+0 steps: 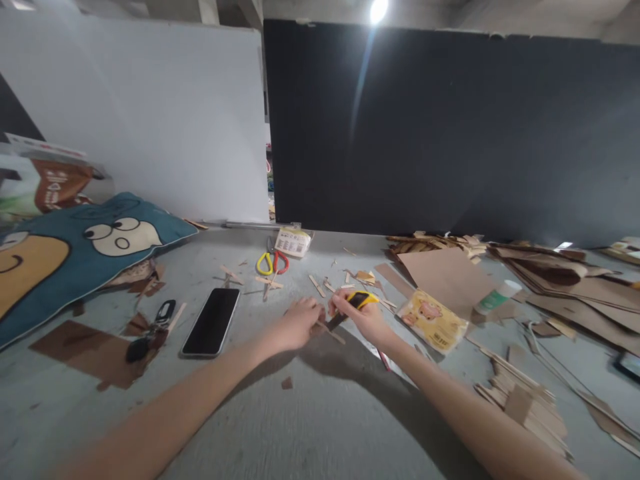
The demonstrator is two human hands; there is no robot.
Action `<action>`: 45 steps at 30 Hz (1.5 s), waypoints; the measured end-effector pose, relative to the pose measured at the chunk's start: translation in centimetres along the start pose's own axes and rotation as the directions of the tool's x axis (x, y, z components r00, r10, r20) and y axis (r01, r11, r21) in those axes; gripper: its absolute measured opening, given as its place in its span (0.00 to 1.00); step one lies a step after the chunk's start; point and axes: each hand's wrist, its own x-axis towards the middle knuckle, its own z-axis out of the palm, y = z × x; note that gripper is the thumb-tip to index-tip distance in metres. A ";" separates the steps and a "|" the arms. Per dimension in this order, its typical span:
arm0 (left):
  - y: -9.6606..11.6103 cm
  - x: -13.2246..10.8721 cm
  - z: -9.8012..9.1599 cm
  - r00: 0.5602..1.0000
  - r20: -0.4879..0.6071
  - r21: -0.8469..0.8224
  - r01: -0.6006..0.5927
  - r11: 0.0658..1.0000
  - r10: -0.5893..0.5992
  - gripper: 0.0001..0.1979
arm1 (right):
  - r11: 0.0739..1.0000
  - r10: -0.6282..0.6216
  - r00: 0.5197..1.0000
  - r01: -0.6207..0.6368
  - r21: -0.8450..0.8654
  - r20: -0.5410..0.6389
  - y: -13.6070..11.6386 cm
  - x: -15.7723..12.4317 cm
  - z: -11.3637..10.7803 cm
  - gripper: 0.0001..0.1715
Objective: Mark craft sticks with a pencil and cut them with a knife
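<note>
My right hand (369, 321) is wrapped round a yellow and black utility knife (364, 299), its dark front end pointing down and left toward the table. Just left of it, my left hand (301, 323) has its fingers curled on one end of a thin brown strip (332, 333). The knife's front end is at this strip; whether the blade touches it I cannot tell. Under my right wrist lie a white sheet and a thin red stick-like thing (384, 360). Small strip offcuts (317, 286) are scattered beyond my hands.
A black phone (212, 323), keys (145, 333) and a blue cartoon cushion (125, 233) lie left. Red-and-yellow-handled scissors (273, 263) rest by a small packet (293, 241). To the right are a yellow packet (434, 321), a glue stick (497, 297) and cardboard sheets (575, 287).
</note>
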 end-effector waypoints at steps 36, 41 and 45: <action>0.5 -1.8 0.7 0.996 0.052 0.117 -0.078 0.990 0.073 0.17 | 0.922 0.255 0.953 -0.291 -0.256 -0.166 1.0 -3.5 -1.6 0.23; 0.6 -1.8 0.7 0.997 0.049 0.127 -0.068 0.990 0.062 0.15 | 0.877 0.453 0.866 -0.475 -0.067 -0.210 0.3 -3.3 -1.0 0.17; 0.9 -1.8 0.5 0.997 0.067 0.152 -0.054 0.987 0.045 0.16 | 0.785 0.619 0.746 -0.602 0.146 -0.247 0.5 -3.0 -0.6 0.13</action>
